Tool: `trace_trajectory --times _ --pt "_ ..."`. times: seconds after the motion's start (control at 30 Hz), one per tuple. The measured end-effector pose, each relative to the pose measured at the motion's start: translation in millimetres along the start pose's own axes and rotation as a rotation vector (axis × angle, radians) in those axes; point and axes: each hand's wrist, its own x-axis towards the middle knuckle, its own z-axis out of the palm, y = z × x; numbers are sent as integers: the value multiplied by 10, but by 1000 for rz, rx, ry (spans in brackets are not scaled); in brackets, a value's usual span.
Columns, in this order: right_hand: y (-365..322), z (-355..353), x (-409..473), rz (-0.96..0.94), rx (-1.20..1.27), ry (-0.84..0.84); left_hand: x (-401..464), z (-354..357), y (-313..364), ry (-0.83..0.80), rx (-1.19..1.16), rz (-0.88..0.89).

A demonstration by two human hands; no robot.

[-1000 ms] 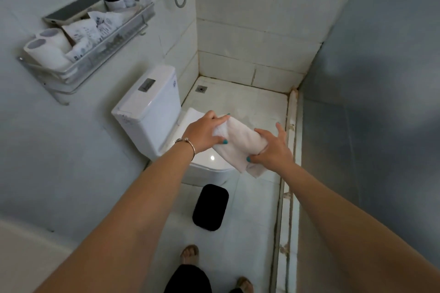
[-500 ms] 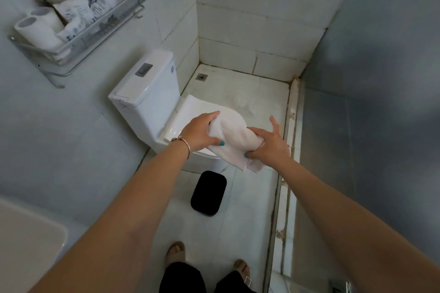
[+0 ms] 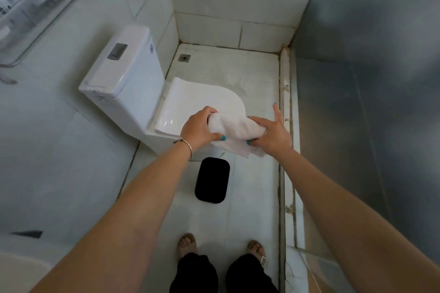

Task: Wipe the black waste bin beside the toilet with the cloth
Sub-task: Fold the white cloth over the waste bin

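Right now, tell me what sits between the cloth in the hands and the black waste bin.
Nothing: in the head view only bare white floor tile shows between the white cloth and the black waste bin.

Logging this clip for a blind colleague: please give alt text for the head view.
Both hands, left hand and right hand, grip a bunched white cloth above a closed white toilet. The black waste bin stands untouched on the tiled floor below.
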Motion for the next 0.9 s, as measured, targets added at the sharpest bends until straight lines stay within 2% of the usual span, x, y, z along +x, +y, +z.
trace_trajectory --times 0.3,0.63,0.9 --pt "751 786 255 -59 -17 35 148 832 -651 -23 28 51" --pt "1930 1894 883 -183 190 60 496 2093 -1763 -36 -60 117" --pt "2602 2789 1347 -206 186 165 807 2928 -2513 0 -25 187"
